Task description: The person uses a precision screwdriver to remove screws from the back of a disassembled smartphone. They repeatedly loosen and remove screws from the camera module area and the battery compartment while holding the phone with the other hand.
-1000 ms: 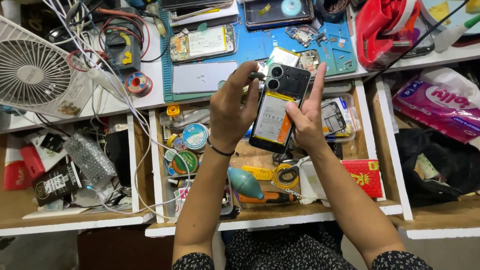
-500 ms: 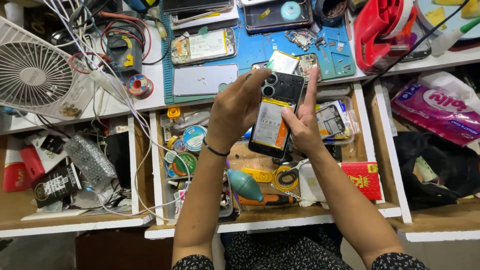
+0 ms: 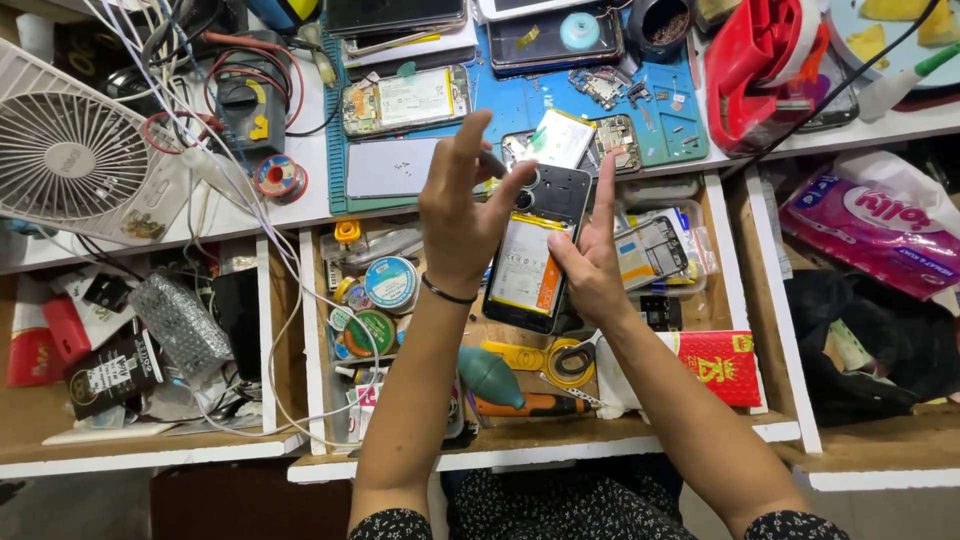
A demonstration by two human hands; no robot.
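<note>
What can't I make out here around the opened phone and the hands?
Head view only:
- Left edge of the opened phone: covered by the left hand.
- Its right edge and underside: behind the right hand.
- Small tool at the left hand's fingertips: mostly hidden, kind unclear.
- Circuit board parts on the blue mat: too small.

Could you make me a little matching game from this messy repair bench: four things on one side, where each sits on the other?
Things:
1. opened phone
2. white fan
3. teal dust blower
4. red box

Places:
A. far left of the bench top
B. held between both hands
C. drawer, right of the right forearm
D. drawer, between the two forearms

Pairs: 1-B, 2-A, 3-D, 4-C. The left hand is at the phone's upper left edge; the right hand supports its right side.
</note>
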